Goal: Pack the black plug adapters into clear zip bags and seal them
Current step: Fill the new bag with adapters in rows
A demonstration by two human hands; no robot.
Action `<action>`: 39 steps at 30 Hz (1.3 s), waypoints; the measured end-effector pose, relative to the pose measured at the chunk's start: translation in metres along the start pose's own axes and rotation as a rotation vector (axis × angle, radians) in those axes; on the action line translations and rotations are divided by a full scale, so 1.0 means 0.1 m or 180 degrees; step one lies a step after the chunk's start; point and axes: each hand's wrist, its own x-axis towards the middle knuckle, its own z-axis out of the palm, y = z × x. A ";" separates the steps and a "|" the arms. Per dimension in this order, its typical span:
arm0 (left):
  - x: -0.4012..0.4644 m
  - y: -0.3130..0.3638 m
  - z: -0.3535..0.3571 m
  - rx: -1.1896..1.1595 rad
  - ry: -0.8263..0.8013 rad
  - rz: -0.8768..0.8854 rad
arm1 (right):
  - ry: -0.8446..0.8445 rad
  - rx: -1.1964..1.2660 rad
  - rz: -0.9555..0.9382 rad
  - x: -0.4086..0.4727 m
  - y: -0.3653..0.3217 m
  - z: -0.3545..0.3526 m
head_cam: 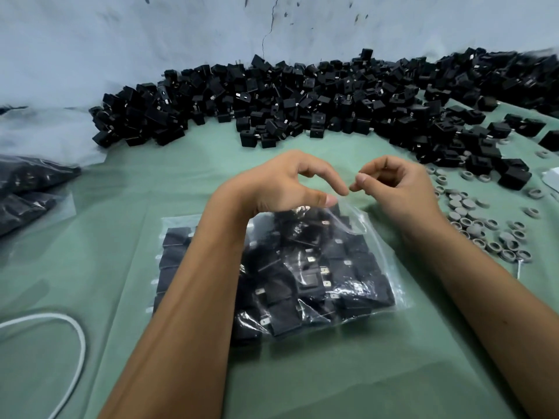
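No writing can be read. The filled clear zip bag (302, 276) lies on the green tabletop (99, 237) below the adapter pile (302, 98). Left hand (281, 186) and right hand (396, 186), fingers curled, pinch its top edge.

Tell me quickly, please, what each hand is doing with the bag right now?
Left hand: pinching the top edge of the clear zip bag.
Right hand: pinching the same top edge, just right of the left.
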 end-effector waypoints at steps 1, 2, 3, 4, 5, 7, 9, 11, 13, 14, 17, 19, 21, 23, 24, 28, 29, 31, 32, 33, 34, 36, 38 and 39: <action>0.00 -0.02 0.00 0.0025 0.0031 -0.0094 | 0.0066 -0.0112 0.0024 0.10 0.00 0.03; 0.00 -0.04 -0.03 0.0061 0.0078 -0.0209 | 0.0084 -0.0276 0.0000 0.21 -0.01 0.08; -0.01 -0.07 -0.04 0.0088 0.0120 -0.0322 | 0.0046 -0.0515 -0.0065 0.33 -0.02 0.14; -0.01 -0.10 -0.05 0.0108 0.0162 -0.0404 | -0.0050 -0.0834 -0.0165 0.45 -0.03 0.20; -0.01 -0.13 -0.06 0.0143 0.0210 -0.0448 | -0.0213 -0.1207 -0.0284 0.59 -0.04 0.28; -0.02 -0.18 -0.10 0.0159 0.0276 -0.0512 | -0.0656 -0.2035 -0.0547 0.87 -0.08 0.47; -0.05 -0.24 -0.12 0.0095 0.0335 -0.0579 | -0.1121 -0.2888 -0.0746 1.13 -0.10 0.68; -0.06 -0.30 -0.14 0.0082 0.0383 -0.0623 | -0.1431 -0.3401 -0.0899 1.35 -0.11 0.91; -0.06 -0.35 -0.16 0.0113 0.0442 -0.0663 | -0.1573 -0.3635 -0.1049 1.55 -0.13 1.13; -0.05 -0.36 -0.16 0.0136 0.0483 -0.0691 | -0.1634 -0.3736 -0.1113 1.63 -0.17 1.22; -0.04 -0.39 -0.17 0.0210 0.0566 -0.0749 | -0.2025 -0.3947 -0.1336 1.76 -0.29 1.48; -0.04 -0.38 -0.16 0.0233 0.0589 -0.0754 | -0.2424 -0.4066 -0.1342 1.76 -0.33 1.60; -0.03 -0.37 -0.15 0.0254 0.0581 -0.0775 | -0.2721 -0.4202 -0.1191 1.75 -0.35 1.66; -0.02 -0.34 -0.15 0.0296 0.0546 -0.0787 | -0.2710 -0.4289 -0.1162 1.72 -0.37 1.67; -0.02 -0.32 -0.15 0.0291 0.0532 -0.0796 | -0.2639 -0.4275 -0.1205 1.71 -0.39 1.66; -0.02 -0.29 -0.15 0.0193 0.0552 -0.0809 | -0.2556 -0.3975 -0.1298 1.65 -0.42 1.41; -0.02 -0.29 -0.14 0.0148 0.0560 -0.0797 | -0.2612 -0.3928 -0.1369 1.62 -0.39 1.31; -0.02 -0.28 -0.13 0.0100 0.0548 -0.0777 | -0.2615 -0.3806 -0.1466 1.49 -0.29 1.07; -0.01 -0.27 -0.12 0.0105 0.0535 -0.0767 | -0.2515 -0.3647 -0.1424 1.40 -0.24 0.93; -0.01 -0.26 -0.11 0.0115 0.0526 -0.0761 | -0.2374 -0.3439 -0.1346 1.31 -0.18 0.79; -0.01 -0.26 -0.11 0.0135 0.0517 -0.0752 | -0.2202 -0.3196 -0.1219 1.20 -0.13 0.66; 0.00 -0.24 -0.11 0.0176 0.0501 -0.0704 | -0.1728 -0.2811 -0.0929 0.94 -0.07 0.41; 0.02 -0.21 -0.10 0.0186 0.0455 -0.0597 | -0.1073 -0.2495 -0.0765 0.65 -0.04 0.19; 0.02 -0.19 -0.09 0.0171 0.0430 -0.0536 | -0.0783 -0.2259 -0.0691 0.51 -0.04 0.11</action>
